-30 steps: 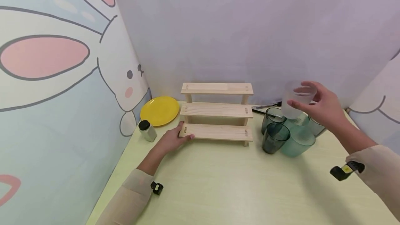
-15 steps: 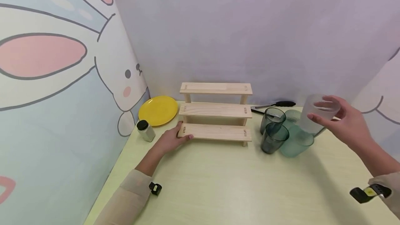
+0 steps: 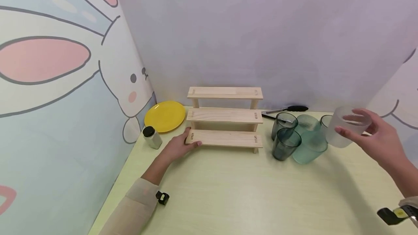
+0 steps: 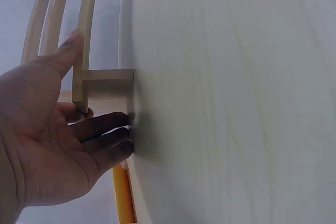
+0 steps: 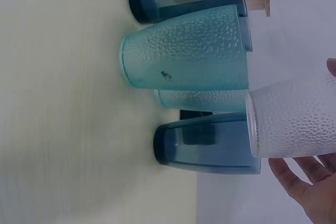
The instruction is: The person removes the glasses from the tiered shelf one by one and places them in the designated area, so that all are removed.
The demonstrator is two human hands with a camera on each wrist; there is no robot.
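My left hand (image 3: 177,147) pinches the left end of the lowest step of a three-tier wooden display stand (image 3: 224,115). In the left wrist view the thumb (image 4: 71,51) lies along the step's face, with the other fingers spread below its end. My right hand (image 3: 382,130) holds a clear frosted cup (image 3: 341,130) up at the right, thumb on one side and fingers on the other. Just left of it stand a textured teal cup (image 5: 184,51), another teal cup behind, and several dark grey-blue cups (image 3: 286,144). The held cup's base partly covers one dark cup (image 5: 210,142).
Black-handled tongs (image 3: 297,108) lie by the back wall behind the cups. A yellow plate (image 3: 165,116) and a small jar with a black lid (image 3: 152,137) sit left of the stand. A wall with a rabbit drawing (image 3: 98,119) borders the left side.
My right hand has carried the frosted cup rightward and lower, from over the teal cups to the right side of the group. The left hand stays on the stand.
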